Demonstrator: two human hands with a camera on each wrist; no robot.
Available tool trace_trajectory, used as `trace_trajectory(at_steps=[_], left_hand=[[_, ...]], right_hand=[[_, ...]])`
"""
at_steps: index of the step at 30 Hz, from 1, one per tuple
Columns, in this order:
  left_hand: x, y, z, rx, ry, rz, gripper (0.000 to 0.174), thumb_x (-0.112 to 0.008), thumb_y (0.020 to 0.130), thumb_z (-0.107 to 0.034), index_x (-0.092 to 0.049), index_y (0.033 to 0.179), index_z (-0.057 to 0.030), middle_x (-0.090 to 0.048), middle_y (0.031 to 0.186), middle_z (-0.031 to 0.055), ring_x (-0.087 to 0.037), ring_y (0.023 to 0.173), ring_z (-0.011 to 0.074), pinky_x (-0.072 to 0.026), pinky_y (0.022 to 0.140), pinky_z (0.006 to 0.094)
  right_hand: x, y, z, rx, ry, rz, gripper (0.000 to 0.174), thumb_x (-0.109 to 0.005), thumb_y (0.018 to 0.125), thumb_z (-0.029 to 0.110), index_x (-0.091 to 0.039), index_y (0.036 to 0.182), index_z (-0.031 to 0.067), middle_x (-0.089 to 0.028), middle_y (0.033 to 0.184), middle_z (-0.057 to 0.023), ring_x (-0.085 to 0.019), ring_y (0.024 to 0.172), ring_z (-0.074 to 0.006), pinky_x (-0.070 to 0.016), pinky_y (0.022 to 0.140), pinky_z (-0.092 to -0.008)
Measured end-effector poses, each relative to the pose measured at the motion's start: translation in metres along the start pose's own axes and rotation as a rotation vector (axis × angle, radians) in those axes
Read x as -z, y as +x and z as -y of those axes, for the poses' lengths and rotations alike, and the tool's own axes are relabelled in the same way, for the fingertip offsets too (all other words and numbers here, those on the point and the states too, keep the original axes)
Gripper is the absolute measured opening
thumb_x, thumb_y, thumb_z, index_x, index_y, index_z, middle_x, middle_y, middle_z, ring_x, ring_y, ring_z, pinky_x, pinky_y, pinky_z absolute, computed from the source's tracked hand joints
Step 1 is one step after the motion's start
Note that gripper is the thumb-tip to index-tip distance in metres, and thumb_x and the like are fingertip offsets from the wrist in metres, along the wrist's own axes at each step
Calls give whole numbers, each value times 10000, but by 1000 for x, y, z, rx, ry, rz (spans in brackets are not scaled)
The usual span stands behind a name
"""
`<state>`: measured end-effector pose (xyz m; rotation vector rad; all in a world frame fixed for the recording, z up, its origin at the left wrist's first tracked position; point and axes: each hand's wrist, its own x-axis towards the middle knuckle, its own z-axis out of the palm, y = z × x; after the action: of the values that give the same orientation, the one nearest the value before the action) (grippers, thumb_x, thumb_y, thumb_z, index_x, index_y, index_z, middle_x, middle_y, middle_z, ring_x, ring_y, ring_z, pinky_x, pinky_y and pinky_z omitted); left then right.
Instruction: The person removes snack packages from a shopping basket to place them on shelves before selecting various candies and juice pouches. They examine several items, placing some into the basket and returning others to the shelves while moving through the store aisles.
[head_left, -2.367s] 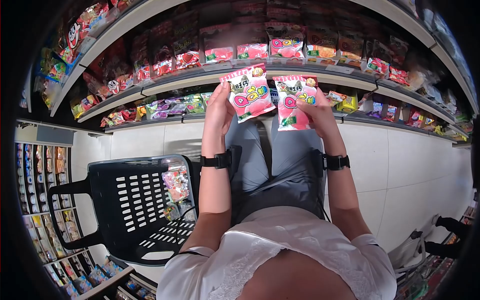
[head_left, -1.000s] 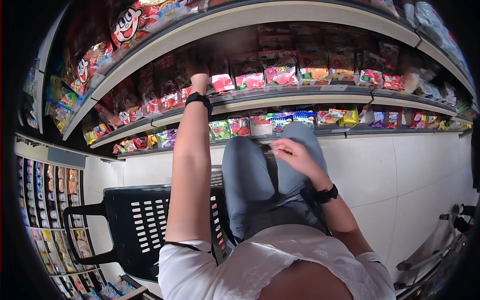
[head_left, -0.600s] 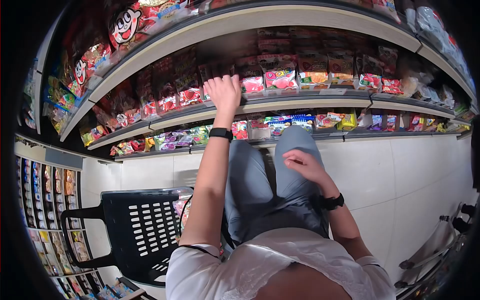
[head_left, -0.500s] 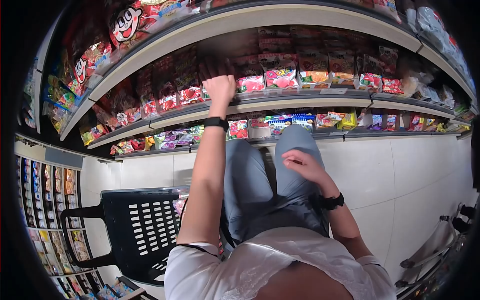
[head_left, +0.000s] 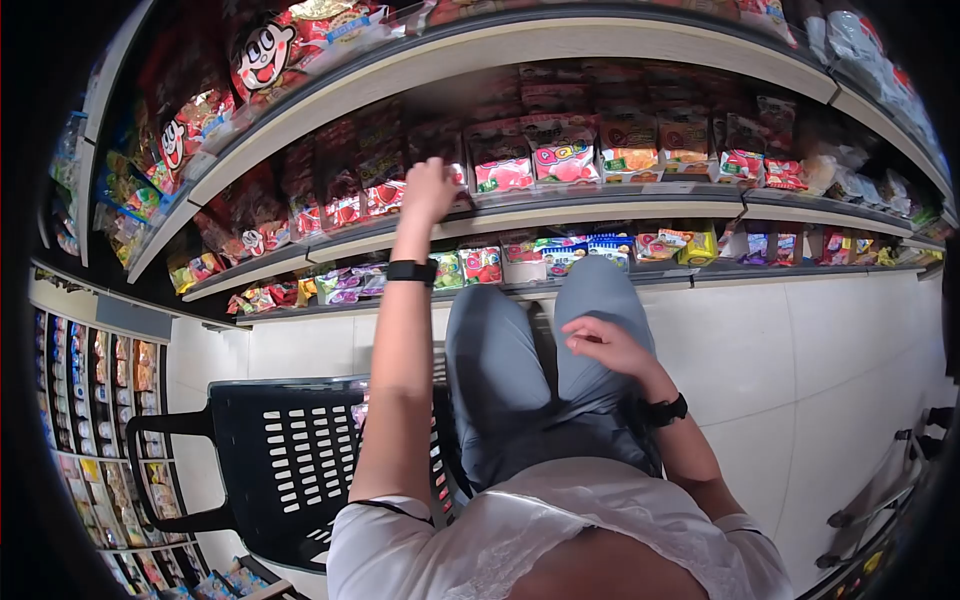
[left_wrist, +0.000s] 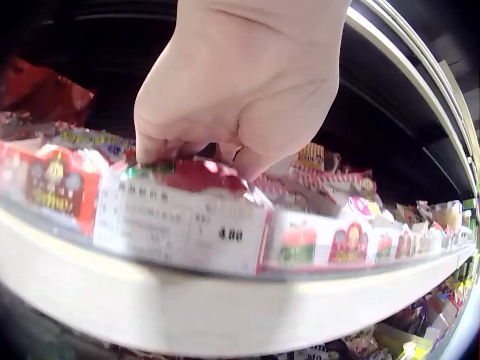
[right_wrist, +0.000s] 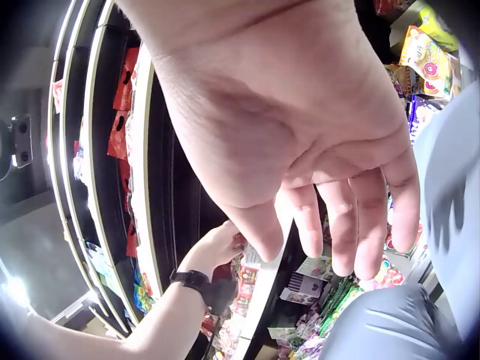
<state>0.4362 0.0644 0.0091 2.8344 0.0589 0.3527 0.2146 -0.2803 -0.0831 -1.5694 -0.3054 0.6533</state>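
My left hand [head_left: 430, 190] is at the front edge of the middle shelf, over a row of candy bags. In the left wrist view, its fingers and thumb reach down behind a white price label [left_wrist: 180, 229] and pinch the top of a dark red candy bag [left_wrist: 206, 176]. Most of that bag is hidden by the label and the hand. Pink QQ gummy bags [head_left: 563, 155] stand upright just to the right. Near my right knee, my right hand [head_left: 605, 342] hovers with fingers loosely bent; the right wrist view shows its palm bare.
A black shopping basket [head_left: 240, 450] stands on the floor at my left, with packets partly visible behind my arm. The upper shelf [head_left: 560, 30] overhangs the bags. A lower shelf holds more bright packets [head_left: 480, 262]. A metal-framed cart [head_left: 880, 490] is at the far right.
Earlier, both hands held pink QQ gummy bags; these have left my hands. My left hand reached into the shelf, spread over the bags, then curled its fingers and shifted slightly left. My right hand lowered.
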Motion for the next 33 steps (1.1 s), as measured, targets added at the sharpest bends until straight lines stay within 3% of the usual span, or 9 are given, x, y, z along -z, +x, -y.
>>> trace_trajectory(at_steps=[5,6,9,12,14,21,25,28,33], left_hand=[[51,54,17,35,56,193,1053,-863,629,-331,-326,1492,-55,-666,1059,295,-633,1079,407,-504,939,441],[28,88,46,-353,89,8,1115,-887,586,-283,-293,1506,-70,-671,1081,270,-625,1106,389,-489,971,427],[48,102,17,-620,169,-54,1089,-933,441,-166,-459,1417,-67,-678,1139,190,-597,1171,322,-431,1059,387],[86,81,-32,-266,225,518,844,-920,402,-139,-650,1194,-23,-686,1113,167,-608,1146,325,-448,1035,385],[71,81,-31,-393,277,317,685,-916,349,-146,-721,990,-5,-695,1049,181,-638,1058,344,-492,961,395],[78,86,-42,-587,410,374,675,-893,344,-261,-700,946,-26,-646,1108,200,-576,1100,392,-473,978,432],[43,99,3,-668,329,438,840,-879,409,-169,-611,1193,-27,-644,1172,182,-611,1094,351,-522,950,399],[57,72,-3,-131,-280,598,950,-816,521,3,-433,1387,-73,-643,1198,117,-623,1091,274,-565,850,389],[48,64,4,-121,-448,590,1026,-806,551,11,-351,1465,-95,-574,1347,125,-591,1171,296,-560,864,397]], right_hand=[[4,-9,-3,-30,-18,-6,286,-656,943,182,-625,1203,67,-664,967,-24,-596,923,-96,-483,834,-265],[4,-12,-5,-36,-21,-14,300,-657,940,186,-618,1210,62,-670,975,-37,-602,925,-106,-485,835,-270],[0,-18,-11,-34,-47,-32,332,-660,934,196,-601,1229,55,-682,998,-64,-617,929,-127,-489,839,-280],[-2,-23,-9,-26,-79,-33,364,-663,929,208,-584,1248,52,-692,1026,-89,-631,933,-147,-492,840,-288],[-3,-28,-3,-32,-86,-36,368,-660,929,214,-584,1255,60,-698,1041,-98,-638,935,-157,-492,839,-291],[0,-36,-4,-20,-77,-72,374,-677,917,222,-595,1243,58,-701,1025,-103,-642,933,-155,-496,831,-292],[-1,-36,-6,-9,-87,-65,381,-686,910,225,-595,1239,55,-701,1024,-108,-647,942,-162,-499,831,-295],[-2,-37,-8,-1,-102,-51,381,-687,909,224,-595,1237,52,-700,1022,-112,-651,943,-169,-499,832,-297],[-1,-44,-12,6,-141,-33,374,-683,914,222,-593,1238,56,-701,1022,-108,-651,941,-170,-499,835,-301]])
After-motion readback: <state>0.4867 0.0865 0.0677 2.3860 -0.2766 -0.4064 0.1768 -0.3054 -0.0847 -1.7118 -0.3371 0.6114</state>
